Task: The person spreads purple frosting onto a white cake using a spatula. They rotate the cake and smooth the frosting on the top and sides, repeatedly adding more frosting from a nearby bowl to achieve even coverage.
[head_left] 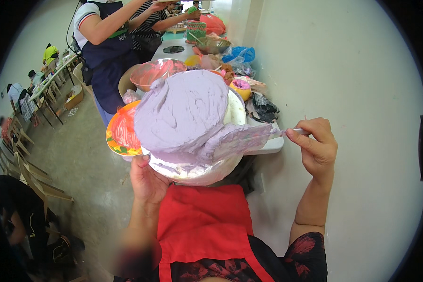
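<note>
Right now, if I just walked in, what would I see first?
Probably the big lavender cake in the middle, with the right hand holding a frosting-covered spatula at its right side. Next, the bright red apron just below, then the orange plate left of the cake.

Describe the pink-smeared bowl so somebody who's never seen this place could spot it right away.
Start at the big lavender-frosted round cake in front of the red apron. Just beyond its far left edge sits a wide round bowl. Its inside is smeared with pink cream, and its rim is plain, unlike the nearby orange patterned dish.
</note>
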A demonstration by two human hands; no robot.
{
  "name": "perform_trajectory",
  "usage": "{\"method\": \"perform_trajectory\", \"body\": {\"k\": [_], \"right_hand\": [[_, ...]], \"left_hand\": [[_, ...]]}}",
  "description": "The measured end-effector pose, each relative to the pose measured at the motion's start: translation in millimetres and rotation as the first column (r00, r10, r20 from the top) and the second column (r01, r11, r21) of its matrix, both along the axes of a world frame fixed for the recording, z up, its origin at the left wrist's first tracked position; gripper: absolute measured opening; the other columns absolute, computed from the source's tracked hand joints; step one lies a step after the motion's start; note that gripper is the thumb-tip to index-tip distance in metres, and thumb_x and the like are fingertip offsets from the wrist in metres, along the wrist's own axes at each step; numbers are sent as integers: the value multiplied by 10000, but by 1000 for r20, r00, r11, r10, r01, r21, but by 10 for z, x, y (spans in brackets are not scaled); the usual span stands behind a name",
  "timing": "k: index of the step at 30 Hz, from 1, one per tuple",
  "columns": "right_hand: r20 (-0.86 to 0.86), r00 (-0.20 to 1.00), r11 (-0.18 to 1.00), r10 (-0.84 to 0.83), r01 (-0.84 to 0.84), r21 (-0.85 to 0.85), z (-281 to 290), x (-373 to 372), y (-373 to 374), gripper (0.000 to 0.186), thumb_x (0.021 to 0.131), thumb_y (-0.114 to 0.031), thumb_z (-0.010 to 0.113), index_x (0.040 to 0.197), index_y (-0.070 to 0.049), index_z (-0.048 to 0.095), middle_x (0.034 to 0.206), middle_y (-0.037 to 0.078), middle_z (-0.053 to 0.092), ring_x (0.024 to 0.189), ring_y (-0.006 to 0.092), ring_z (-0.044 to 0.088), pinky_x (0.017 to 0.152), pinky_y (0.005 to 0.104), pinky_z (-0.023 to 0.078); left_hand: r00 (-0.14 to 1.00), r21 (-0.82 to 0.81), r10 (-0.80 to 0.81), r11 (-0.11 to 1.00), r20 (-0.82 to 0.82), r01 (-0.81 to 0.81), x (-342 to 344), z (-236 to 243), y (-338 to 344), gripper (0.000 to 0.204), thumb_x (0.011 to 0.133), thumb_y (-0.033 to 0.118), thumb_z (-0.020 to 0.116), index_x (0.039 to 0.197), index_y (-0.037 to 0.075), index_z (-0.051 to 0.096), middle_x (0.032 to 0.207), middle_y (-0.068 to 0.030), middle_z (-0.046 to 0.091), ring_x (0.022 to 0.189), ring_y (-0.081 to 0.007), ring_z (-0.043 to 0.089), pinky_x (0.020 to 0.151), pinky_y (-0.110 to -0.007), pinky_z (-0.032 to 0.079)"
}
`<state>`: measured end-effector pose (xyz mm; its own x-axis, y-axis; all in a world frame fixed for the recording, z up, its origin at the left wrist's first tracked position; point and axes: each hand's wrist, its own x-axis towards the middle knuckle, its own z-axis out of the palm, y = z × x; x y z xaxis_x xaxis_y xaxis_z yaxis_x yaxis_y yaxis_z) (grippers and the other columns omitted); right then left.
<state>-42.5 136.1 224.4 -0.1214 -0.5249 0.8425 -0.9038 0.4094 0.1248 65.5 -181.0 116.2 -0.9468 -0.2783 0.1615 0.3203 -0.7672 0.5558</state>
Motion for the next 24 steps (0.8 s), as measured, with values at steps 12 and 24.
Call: {"method": "perform_trajectory", "body": {"k": [12,24], "right_hand": [[41,999,992,-9,14,-123,-62,61,245,402,584,101,636,915,-98,747,815,48,601,677,190,490,631,299,384],[-83,991,994,-106,105,-20,-81,219,-96,378,606,72,670,927,-109,751,821,33,602,715,194,491,656,306,381]], "left_hand": [[998,-24,61,998,-7,-61,34,-51,-89,608,861,310,462,1378,9,356,1333,-159,507,1160,-322,560,870,-485,539],[988,-98,155,983,0,-154,32,-33,-33,677,847,289,442,1443,31,256,1396,-146,434,1200,-305,532,874,-469,543]]}}
